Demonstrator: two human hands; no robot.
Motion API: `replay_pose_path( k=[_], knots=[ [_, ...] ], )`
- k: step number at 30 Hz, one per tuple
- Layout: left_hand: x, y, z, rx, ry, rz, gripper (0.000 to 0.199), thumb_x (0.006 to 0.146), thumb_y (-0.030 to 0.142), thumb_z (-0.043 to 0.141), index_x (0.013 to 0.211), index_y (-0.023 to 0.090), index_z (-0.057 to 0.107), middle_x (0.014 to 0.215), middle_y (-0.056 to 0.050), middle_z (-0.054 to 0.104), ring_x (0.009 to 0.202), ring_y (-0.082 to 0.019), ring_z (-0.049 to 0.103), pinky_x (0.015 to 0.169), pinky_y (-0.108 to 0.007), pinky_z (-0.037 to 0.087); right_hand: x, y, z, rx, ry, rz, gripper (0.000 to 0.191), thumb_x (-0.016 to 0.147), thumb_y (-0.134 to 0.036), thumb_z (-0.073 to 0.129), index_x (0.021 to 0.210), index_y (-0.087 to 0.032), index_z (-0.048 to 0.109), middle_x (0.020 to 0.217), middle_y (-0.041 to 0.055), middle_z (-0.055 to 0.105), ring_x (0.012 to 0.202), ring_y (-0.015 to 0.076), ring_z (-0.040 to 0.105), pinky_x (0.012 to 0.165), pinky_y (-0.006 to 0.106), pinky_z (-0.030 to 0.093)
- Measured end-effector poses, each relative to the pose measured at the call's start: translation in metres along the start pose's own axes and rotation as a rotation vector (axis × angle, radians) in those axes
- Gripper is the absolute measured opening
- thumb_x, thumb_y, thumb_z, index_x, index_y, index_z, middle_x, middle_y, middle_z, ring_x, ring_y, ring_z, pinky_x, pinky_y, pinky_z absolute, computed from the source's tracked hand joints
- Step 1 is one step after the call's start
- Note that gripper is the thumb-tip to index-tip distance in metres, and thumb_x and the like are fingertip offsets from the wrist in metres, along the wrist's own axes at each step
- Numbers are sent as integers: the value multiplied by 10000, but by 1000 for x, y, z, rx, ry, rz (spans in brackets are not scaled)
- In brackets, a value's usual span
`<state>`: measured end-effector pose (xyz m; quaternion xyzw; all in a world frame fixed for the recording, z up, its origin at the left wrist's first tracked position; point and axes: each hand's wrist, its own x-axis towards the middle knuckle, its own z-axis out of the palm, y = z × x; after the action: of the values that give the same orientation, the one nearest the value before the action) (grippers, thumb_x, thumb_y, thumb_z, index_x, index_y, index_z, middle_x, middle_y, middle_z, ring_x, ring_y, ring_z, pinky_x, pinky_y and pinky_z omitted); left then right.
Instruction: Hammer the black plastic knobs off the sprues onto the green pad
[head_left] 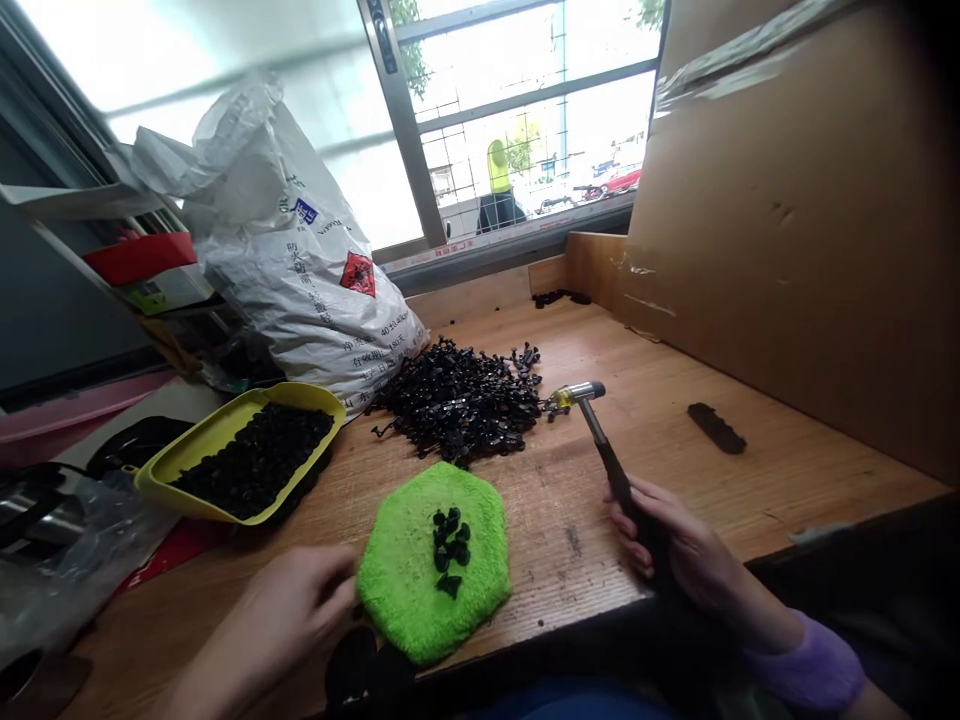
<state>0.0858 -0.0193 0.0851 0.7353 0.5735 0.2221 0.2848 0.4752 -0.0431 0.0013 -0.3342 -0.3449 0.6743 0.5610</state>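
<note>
My right hand (pixel 667 540) is wrapped round the dark handle of a small hammer (pixel 611 465). Its metal head, with one yellow face and one black face, is raised over the table to the right of the pile. My left hand (pixel 289 600) is closed at the left edge of a fuzzy bright green pad (pixel 397 560), its fingertips pinching the rim. On the pad lies a small cluster of black moulded parts (pixel 450 540). Behind it is a large heap of small black parts (pixel 457 400), some with thin stems.
A yellow scoop-like tray (pixel 169 465) of black pieces stands left. A white printed sack (pixel 300 250) leans behind the heap. A tall cardboard sheet (pixel 795 230) lines the right side. A dark flat strip (pixel 716 428) lies on the wooden table (pixel 555 570), whose front edge is close.
</note>
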Motion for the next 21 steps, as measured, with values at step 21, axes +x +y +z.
replay_pose_path(
  k=[21],
  knots=[
    [173,30,43,-542,351,67,329,659,429,630,790,127,607,768,-56,639,678,-160,568,608,-249,431,2,0,-8,111,-25,11,177,839,-359,496,891,-196,541,639,-22,440,445,76,394,395,197,318]
  ],
)
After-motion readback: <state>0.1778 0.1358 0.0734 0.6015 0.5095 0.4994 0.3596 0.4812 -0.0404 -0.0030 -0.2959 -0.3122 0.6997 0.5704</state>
